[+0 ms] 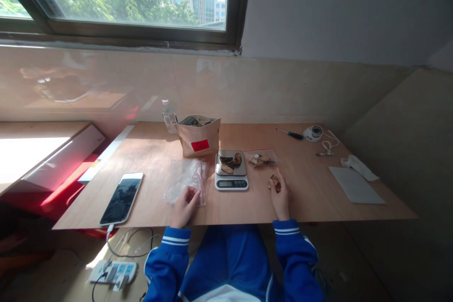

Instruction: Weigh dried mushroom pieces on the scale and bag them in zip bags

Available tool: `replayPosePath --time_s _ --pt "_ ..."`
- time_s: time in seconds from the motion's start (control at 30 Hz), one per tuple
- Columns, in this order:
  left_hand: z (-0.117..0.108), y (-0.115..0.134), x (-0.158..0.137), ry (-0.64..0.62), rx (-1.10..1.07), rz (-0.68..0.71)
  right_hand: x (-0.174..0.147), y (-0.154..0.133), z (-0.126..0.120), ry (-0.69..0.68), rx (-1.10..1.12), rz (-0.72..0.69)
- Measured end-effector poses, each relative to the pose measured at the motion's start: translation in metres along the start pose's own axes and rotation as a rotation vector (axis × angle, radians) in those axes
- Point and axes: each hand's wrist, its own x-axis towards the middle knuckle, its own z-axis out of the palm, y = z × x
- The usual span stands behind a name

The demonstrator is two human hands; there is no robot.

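My right hand (280, 197) pinches a brown dried piece (275, 182) just above the tabletop, to the right of the kitchen scale (231, 185). Several similar dark and tan dried pieces (227, 169) lie on the scale's metal plate. My left hand (186, 205) rests with curled fingers on the lower edge of the clear zip bags (185, 175); whether it grips anything is hidden. Behind the scale's left side stands an open kraft pouch (199, 139) with a red label and dark contents. Right of the scale lies a clear bag of dried pieces (262, 158).
A phone (122, 199) on a charging cable lies at the table's left. A plastic bottle (169, 117) stands behind the pouch. Toward the right are a screwdriver (294, 135), a dome camera (313, 133) with its cable, a white sheet (356, 186) and a crumpled tissue (361, 168).
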Motion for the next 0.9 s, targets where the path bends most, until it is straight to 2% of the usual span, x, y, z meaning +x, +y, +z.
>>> replayPosePath --time_s 0.1,0.2,0.3,0.43,0.53,0.63,0.73,0.9 --pt "0.000 -0.004 0.000 0.007 0.000 0.005 0.000 0.001 0.001 0.066 0.066 0.042" --pt "0.000 -0.007 0.001 0.008 -0.009 0.017 0.005 -0.008 0.004 0.057 0.103 0.023" --pt "0.001 -0.008 0.002 0.006 -0.009 0.023 0.015 -0.032 0.014 -0.006 0.044 -0.084" --pt "0.002 -0.008 0.002 0.008 0.006 0.026 0.028 -0.064 0.043 -0.108 0.073 -0.267" --pt "0.001 -0.007 0.001 0.017 0.016 0.031 0.030 -0.074 0.064 -0.187 0.146 -0.292" --pt "0.000 -0.007 0.000 0.021 0.021 0.036 0.025 -0.074 0.075 -0.255 0.152 -0.286" --pt "0.000 -0.007 0.000 0.020 0.025 0.036 0.017 -0.073 0.072 -0.289 0.107 -0.312" --pt "0.001 -0.004 -0.001 0.043 0.030 0.053 0.008 -0.074 0.050 -0.270 0.011 -0.335"
